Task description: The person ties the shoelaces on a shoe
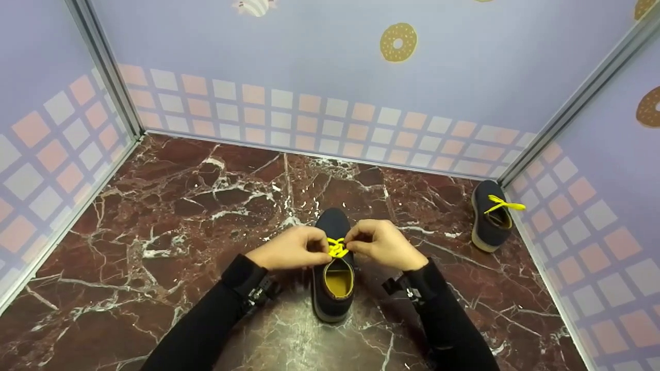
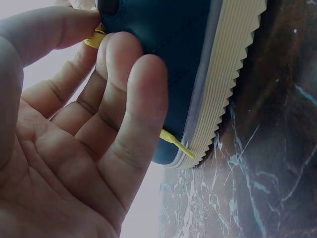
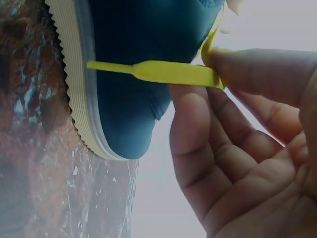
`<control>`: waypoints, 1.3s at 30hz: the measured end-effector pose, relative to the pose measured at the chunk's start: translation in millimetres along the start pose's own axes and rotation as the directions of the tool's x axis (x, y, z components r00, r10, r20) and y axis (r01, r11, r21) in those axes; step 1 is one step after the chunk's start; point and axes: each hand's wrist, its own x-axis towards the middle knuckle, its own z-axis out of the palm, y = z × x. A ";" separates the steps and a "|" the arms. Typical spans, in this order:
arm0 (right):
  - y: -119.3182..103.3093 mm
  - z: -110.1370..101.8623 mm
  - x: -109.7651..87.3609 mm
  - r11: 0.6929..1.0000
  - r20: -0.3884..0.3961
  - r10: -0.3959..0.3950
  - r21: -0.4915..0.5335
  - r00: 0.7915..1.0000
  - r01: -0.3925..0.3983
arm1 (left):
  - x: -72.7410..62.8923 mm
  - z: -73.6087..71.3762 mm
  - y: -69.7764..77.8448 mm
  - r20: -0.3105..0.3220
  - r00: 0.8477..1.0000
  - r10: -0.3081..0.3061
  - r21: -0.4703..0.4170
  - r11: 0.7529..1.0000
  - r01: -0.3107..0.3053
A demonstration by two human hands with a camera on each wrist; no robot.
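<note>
A dark shoe (image 1: 332, 304) with a yellow lining stands on the floor, toe pointing away from me. Its yellow shoelace (image 1: 337, 248) crosses over the tongue between my hands. My left hand (image 1: 291, 248) pinches the lace from the left with thumb and fingers; in the left wrist view a loose lace tip (image 2: 178, 145) hangs against the shoe's side. From the right, my right hand (image 1: 384, 245) pinches the other part of the lace. In the right wrist view a flat lace end (image 3: 168, 73) sticks out from its fingers across the shoe's side, above the ribbed cream sole (image 3: 74, 74).
A second dark shoe (image 1: 492, 232) stands at the right by the wall, its yellow lace tied in a bow (image 1: 502, 205). Lilac panels with a checked border (image 1: 304, 121) enclose the marble floor (image 1: 154, 247) at the back, left and right.
</note>
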 end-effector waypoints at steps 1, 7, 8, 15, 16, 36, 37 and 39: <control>-0.2 0.5 0.0 1.000 -0.003 0.004 0.011 1.000 -0.004 | 0.1 0.1 -0.1 0.000 1.000 0.000 -0.002 1.000 0.000; -1.7 2.8 0.6 0.998 -0.033 0.023 0.067 0.999 -0.021 | 0.8 0.5 -1.2 -0.004 1.000 0.007 0.004 1.000 -0.007; -1.8 2.9 0.7 0.997 -0.038 0.021 0.070 0.999 -0.019 | 0.7 0.7 -1.6 -0.004 1.000 0.009 0.007 1.000 -0.009; -2.8 0.6 0.4 1.000 -0.057 -0.002 -0.013 0.998 0.002 | 0.0 0.6 -2.4 -0.003 1.000 0.016 0.026 1.000 -0.016; -2.9 0.2 0.3 1.000 -0.056 -0.004 -0.028 0.998 0.003 | 0.1 0.3 -2.1 -0.004 1.000 0.017 0.030 0.999 -0.017; -3.1 4.3 2.0 0.995 -0.017 0.098 -0.022 0.995 -0.098 | 1.1 0.5 -1.9 -0.010 1.000 0.028 0.050 0.998 -0.028; -4.0 4.7 2.0 0.994 -0.017 0.109 -0.016 0.994 -0.109 | 1.1 0.5 -1.9 -0.010 1.000 0.029 0.050 0.998 -0.028; -4.6 5.5 2.0 0.993 -0.018 0.118 0.006 0.993 -0.118 | 1.0 0.5 -1.9 -0.009 1.000 0.030 0.051 0.998 -0.029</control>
